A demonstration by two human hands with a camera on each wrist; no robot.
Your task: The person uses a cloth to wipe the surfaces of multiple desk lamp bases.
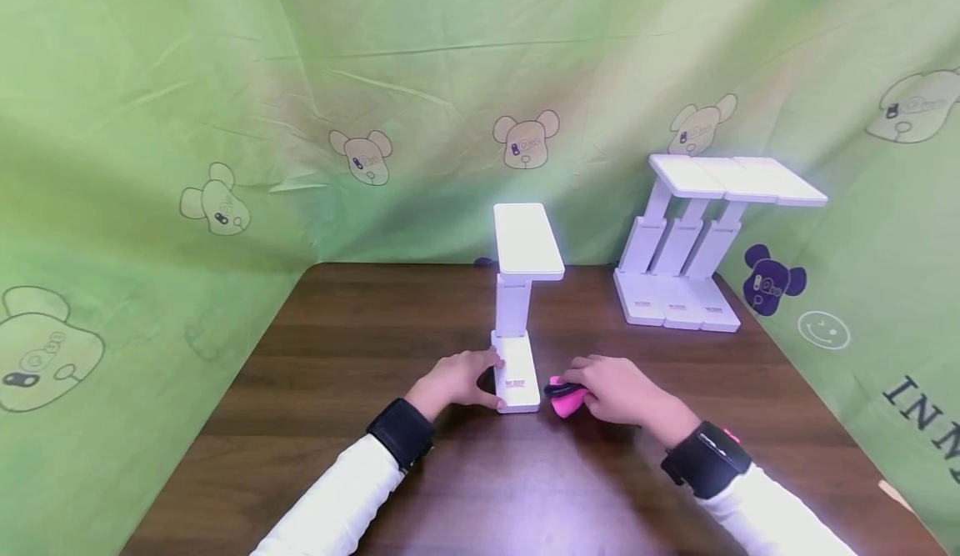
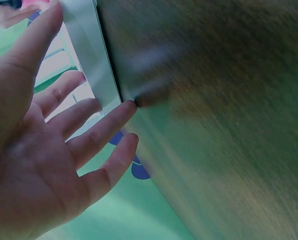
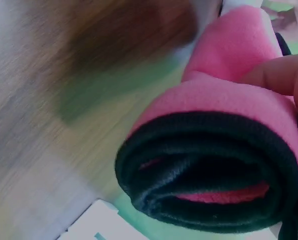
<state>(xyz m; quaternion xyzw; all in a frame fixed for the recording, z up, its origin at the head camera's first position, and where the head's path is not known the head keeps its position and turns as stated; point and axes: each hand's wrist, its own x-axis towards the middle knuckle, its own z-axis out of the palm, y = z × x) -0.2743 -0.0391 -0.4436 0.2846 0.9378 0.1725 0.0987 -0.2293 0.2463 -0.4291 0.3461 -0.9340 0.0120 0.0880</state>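
A white desk lamp [image 1: 513, 373] with a glowing rectangular head stands upright on the table. At the left side of its base is my left hand [image 1: 459, 379], fingers spread and touching the base's edge; the left wrist view shows this hand [image 2: 49, 145] with its palm bare. To the right of the base, my right hand [image 1: 615, 388] pinches a folded pink cloth with a black edge [image 1: 567, 403]. In the right wrist view the cloth [image 3: 234, 45] is bunched into a loose roll, and only part of the gripping fingers shows.
Three similar white lamps [image 1: 678, 289] stand side by side at the back right, their lit heads side by side. The brown wooden table [image 1: 360, 323] reaches a green cloth backdrop [image 1: 420, 81] printed with bear heads, which rises behind and on both sides.
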